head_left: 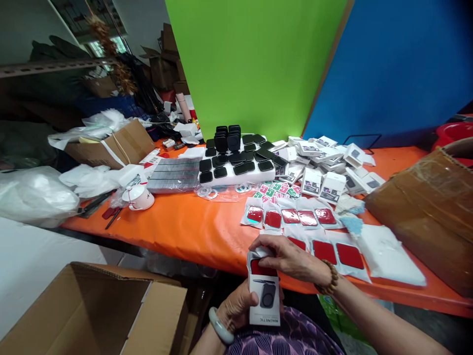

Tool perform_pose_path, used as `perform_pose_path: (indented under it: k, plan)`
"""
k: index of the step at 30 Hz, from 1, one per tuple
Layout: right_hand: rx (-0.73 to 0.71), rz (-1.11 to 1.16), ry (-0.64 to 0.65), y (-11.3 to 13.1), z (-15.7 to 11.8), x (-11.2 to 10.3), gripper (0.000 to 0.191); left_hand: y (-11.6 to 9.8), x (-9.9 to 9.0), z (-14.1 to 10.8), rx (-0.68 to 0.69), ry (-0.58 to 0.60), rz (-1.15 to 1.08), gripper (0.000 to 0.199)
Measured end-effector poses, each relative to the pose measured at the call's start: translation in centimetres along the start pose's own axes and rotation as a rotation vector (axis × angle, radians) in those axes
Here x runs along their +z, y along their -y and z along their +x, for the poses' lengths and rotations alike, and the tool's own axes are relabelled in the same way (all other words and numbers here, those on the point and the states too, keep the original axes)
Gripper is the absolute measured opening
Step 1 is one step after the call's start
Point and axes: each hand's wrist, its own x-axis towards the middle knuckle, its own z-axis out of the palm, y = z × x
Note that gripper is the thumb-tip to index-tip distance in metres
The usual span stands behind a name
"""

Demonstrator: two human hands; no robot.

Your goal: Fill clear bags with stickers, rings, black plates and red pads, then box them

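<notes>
My left hand (pixel 238 304), with a pale bangle at its wrist, is closed round a small white printed box (pixel 264 301) held upright over my lap. At the top of the box, the fingers of my right hand (pixel 286 259) press on a red square piece (pixel 258 267) in thin white wrapping, partly inside the opening. Beyond my hands, red squares on white wrappers (pixel 272 219) lie in rows on the orange table (pixel 177 217). Some of the nearer row is hidden behind my right hand.
Black square pieces (pixel 244 167) stand and lie on white foam at the back. White boxes (pixel 311 181) are piled right of them, beside a brown carton (pixel 428 212). A white mug (pixel 138 197) stands left; an open carton (pixel 92 315) sits below.
</notes>
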Motion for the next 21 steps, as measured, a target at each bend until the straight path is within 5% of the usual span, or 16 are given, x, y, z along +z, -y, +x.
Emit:
perform_pose_path:
  k: [15,21]
  plan:
    - [0.13,-0.011,-0.253,-1.3,-4.5,5.6,0.007,0.7,1.0,-1.4,-0.085,-0.072,0.084,0.075]
    - [-0.006,-0.112,-0.364,-2.1,-5.6,7.2,0.009,0.1,0.5,-2.2,-0.122,-0.245,0.443,0.051]
